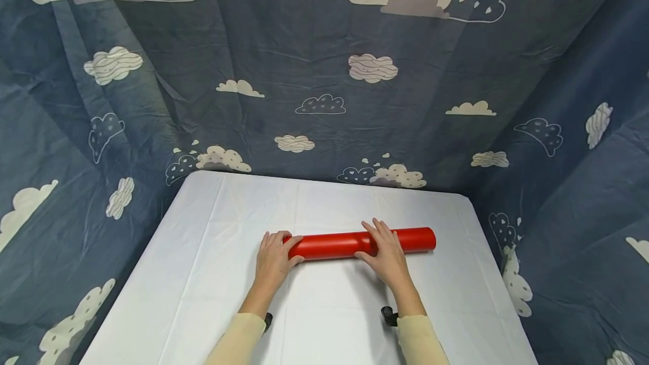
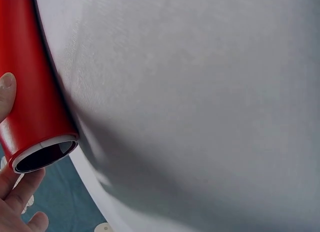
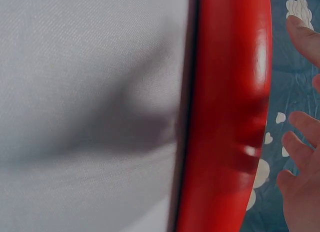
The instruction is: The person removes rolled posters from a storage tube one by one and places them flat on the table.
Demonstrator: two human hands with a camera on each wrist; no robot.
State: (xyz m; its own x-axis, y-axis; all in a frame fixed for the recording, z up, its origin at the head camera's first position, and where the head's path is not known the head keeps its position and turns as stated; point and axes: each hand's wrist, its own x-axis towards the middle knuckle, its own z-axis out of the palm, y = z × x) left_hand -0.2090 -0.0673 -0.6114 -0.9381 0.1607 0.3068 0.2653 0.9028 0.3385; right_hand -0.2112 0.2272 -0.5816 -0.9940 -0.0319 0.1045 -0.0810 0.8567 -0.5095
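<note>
A long red roll (image 1: pixel 332 245) lies crosswise on the white-covered table. In the left wrist view, the open end of the roll (image 2: pixel 45 152) shows a pale ring around a dark hollow. My left hand (image 1: pixel 272 258) holds the roll at its left end, thumb (image 2: pixel 6 95) against the red surface and other fingers around the end's far side. Over the right half of the roll hovers my right hand (image 1: pixel 387 255), fingers spread. The right wrist view shows a gap between this hand (image 3: pixel 305 192) and the roll (image 3: pixel 225 112).
White cloth covers the table (image 1: pixel 324 308), with light creases along it. A dark blue curtain (image 1: pixel 304 32) printed with clouds hangs behind the table and on both sides. Small black devices (image 1: pixel 389 316) are worn at the wrists, by the pale sleeves (image 1: pixel 421 342).
</note>
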